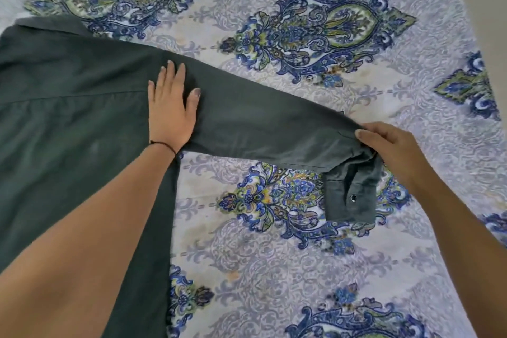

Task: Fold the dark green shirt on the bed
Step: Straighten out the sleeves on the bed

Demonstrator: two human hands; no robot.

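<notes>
The dark green shirt point(68, 107) lies back-up on the bed, its body filling the left side of the view and its collar at the upper left. One long sleeve point(260, 123) stretches out to the right. My left hand point(171, 107) lies flat, fingers apart, on the shoulder where the sleeve joins the body. My right hand point(389, 148) pinches the sleeve near its end, lifting it a little. The cuff point(351, 195) with a snap button hangs down below those fingers.
The bed is covered by a pale sheet point(274, 269) printed with blue and green paisley medallions. The bed's right edge point(472, 35) runs down the upper right corner, with a plain beige surface beyond it.
</notes>
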